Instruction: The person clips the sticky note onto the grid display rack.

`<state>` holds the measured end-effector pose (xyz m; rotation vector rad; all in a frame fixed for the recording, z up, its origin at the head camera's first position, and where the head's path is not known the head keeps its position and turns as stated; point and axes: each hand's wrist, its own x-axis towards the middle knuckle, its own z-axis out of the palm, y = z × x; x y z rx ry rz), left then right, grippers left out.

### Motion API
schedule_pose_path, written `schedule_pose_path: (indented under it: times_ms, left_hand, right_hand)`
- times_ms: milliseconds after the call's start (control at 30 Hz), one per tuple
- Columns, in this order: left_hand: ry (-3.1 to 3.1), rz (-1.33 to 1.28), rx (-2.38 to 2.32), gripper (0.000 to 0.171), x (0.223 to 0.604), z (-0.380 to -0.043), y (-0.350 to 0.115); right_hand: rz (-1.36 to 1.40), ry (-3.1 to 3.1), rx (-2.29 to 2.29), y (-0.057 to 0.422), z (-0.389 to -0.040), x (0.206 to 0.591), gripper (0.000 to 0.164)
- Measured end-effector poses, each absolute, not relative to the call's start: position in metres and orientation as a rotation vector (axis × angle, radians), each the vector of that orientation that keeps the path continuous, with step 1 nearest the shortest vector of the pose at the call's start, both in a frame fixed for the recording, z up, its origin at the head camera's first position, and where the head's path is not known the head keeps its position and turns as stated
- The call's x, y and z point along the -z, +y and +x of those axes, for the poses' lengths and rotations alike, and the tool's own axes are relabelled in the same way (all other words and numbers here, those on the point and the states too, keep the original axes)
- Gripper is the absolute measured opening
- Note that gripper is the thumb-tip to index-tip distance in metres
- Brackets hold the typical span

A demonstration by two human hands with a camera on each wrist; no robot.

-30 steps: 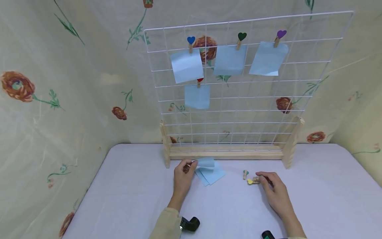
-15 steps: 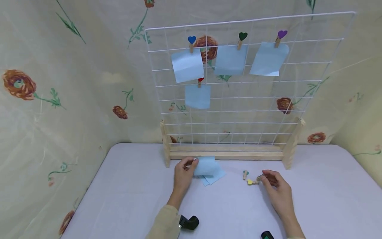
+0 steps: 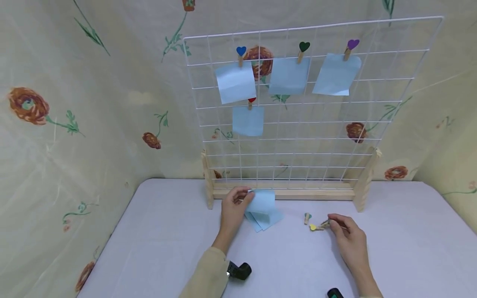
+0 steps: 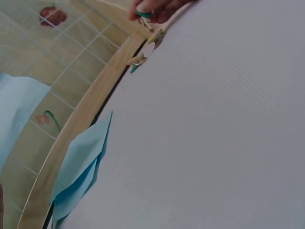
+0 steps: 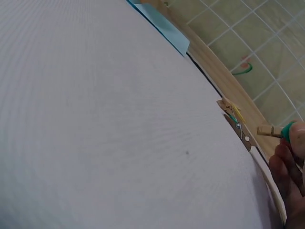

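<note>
My left hand [image 3: 234, 211] pinches the left edge of a light blue paper note [image 3: 263, 200], lifted above more blue notes [image 3: 257, 225] lying on the table. In the left wrist view the lifted note [image 4: 18, 112] is at the left, and the notes [image 4: 83, 160] below sit by the wooden base. My right hand [image 3: 350, 238] pinches a small wooden clothespin [image 5: 269, 130] with a green top, its wooden end pointing away from the fingers. Near those fingertips lie a clothespin with a yellow heart [image 3: 313, 227] and one with a teal top [image 3: 307, 218].
Behind the hands stands a white wire grid [image 3: 309, 145] on a wooden stand [image 3: 283, 193]. Heart clothespins hold several blue notes on it, such as the upper right note [image 3: 336, 74]. Flowered cloth [image 3: 112, 145] surrounds the white table [image 3: 167, 231].
My left hand has raised the top blue note and moved it slightly right and away from me. My right hand has drawn a little to the right, lifting the green-topped clothespin beside the others.
</note>
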<state>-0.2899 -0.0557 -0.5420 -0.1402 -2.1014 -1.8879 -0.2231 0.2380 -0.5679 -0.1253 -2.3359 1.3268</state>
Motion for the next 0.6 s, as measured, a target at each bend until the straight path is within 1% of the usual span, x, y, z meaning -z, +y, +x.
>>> schedule_pose_path:
  times_ms: [233, 500, 600]
  left_hand:
    - [-2.044, -0.144, 1.897, 0.019, 0.528, -0.300, -0.050]
    - [-2.082, -0.098, 1.885, 0.016, 0.518, -0.303, -0.045]
    - [-2.098, -0.097, 1.867, 0.017, 0.515, -0.303, -0.044]
  right_hand:
    - [-0.208, -2.358, -1.456, 0.239, -0.222, 0.565, 0.022]
    - [-0.035, -2.376, -1.440, 0.239, -0.221, 0.565, 0.020]
    - [-0.021, -2.408, -1.401, 0.238, -0.221, 0.566, 0.021]
